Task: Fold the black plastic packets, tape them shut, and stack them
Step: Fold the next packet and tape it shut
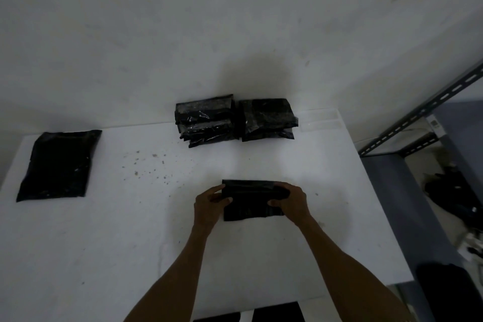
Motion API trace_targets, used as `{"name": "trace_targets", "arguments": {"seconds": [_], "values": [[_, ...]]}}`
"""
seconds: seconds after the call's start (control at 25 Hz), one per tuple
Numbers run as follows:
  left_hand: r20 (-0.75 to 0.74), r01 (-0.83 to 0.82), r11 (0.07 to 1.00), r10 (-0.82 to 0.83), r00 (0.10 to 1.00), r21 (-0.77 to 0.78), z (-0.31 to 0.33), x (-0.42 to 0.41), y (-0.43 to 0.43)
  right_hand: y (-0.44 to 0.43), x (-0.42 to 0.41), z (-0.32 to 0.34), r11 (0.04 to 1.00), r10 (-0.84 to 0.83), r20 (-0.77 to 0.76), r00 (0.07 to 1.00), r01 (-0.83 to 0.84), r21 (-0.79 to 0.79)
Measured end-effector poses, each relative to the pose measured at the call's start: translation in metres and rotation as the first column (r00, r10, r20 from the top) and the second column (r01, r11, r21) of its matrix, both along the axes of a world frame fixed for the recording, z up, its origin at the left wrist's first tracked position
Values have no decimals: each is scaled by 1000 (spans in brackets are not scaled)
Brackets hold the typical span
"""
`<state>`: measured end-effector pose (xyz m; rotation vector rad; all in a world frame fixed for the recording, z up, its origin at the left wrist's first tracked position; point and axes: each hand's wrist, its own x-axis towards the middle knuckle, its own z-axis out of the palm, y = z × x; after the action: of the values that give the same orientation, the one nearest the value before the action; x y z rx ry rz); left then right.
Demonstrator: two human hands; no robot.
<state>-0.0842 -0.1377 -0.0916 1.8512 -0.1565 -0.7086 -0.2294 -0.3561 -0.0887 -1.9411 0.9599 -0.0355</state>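
Two stacks point(206, 123) of taped packets stand at the far edge of the desk point(117, 238). The left grip point(209, 204) and right grip point(292, 201) pinch the ends of a folded packet point(251, 202) near the middle, apparently not yet taped. A flat packet point(58, 166) lies unfolded at the left.

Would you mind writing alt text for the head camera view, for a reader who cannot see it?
The left hand and right hand grip a folded black packet by its ends on a white table. Two stacks of taped packets stand at its far edge, and one unfolded packet lies flat at the left.
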Motion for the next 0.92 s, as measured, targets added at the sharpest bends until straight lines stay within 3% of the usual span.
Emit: {"name": "trace_targets", "arguments": {"seconds": [0.16,0.32,0.48,0.56,0.72,0.84,0.92], "values": [[113,55,995,-64,992,83,3,4,-1,-3,5,11,954,160,-114,981,-183,-237],[187,82,988,-106,977,132,15,10,-6,-6,4,14,945,117,-88,989,-138,-297],[259,143,973,-187,947,180,22,22,-7,-17,8,22,981,121,-14,993,-121,-154],[257,105,976,-153,954,193,21,28,-12,-26,14,21,990,125,-11,992,-125,-70],[227,80,932,-168,959,352,13,43,-33,-37,28,7,1000,-16,19,1000,17,-11],[243,63,908,-177,954,414,0,45,-48,-37,34,-10,997,-39,55,998,43,-64],[271,33,903,-163,949,429,-8,41,-54,-28,32,-20,971,46,5,999,-44,-236]]}}
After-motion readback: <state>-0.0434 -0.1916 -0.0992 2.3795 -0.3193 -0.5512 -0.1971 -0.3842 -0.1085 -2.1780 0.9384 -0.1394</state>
